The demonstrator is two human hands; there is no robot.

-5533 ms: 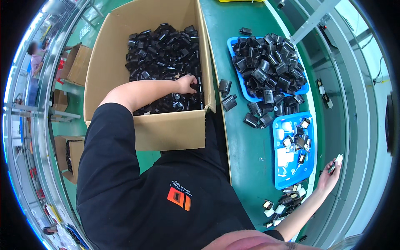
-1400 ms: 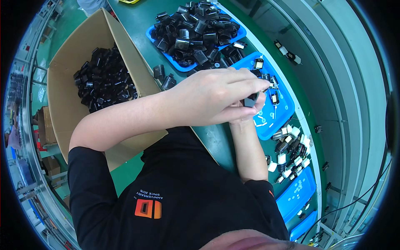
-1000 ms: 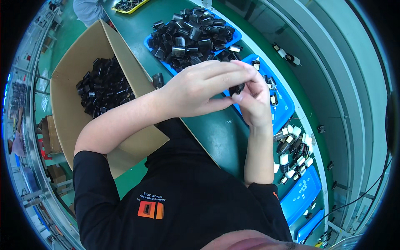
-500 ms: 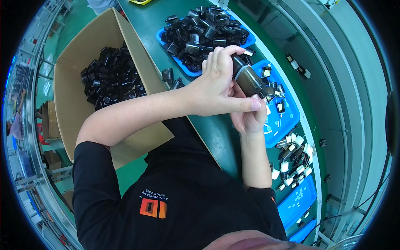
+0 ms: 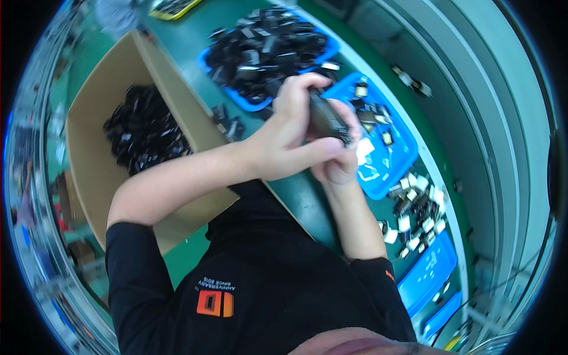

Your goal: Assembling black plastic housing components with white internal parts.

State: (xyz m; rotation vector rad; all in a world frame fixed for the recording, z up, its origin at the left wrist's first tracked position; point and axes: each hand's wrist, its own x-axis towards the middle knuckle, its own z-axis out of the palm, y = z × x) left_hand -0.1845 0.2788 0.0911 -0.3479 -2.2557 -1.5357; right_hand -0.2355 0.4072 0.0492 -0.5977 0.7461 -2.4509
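Note:
A dark, see-through cylindrical plastic housing [image 5: 329, 118] with a narrow tip is held between my two hands above the worktable. My left hand [image 5: 287, 127] wraps it, its fingers curled over the far end and its thumb stretched toward the tip. From behind and below, my right hand [image 5: 342, 165] grips the same housing, partly hidden by the left thumb. Motion blurs both hands and the part. Just beyond them lies a blue tray [image 5: 390, 160] of small black-and-white parts, white slips and little rings.
At left stands an open cardboard box [image 5: 97, 112] with many black housings [image 5: 145, 133]. Another blue tray [image 5: 204, 61] is heaped with black parts [image 5: 266, 50]. White-and-black pieces [image 5: 417, 210] lie loose beside a blue tray [image 5: 435, 269]. A yellow tray [image 5: 171, 15] sits at the far edge.
Both hands and the housing have shifted left and slightly down in the picture. The view itself has moved a little, and the hands remain closed round the housing.

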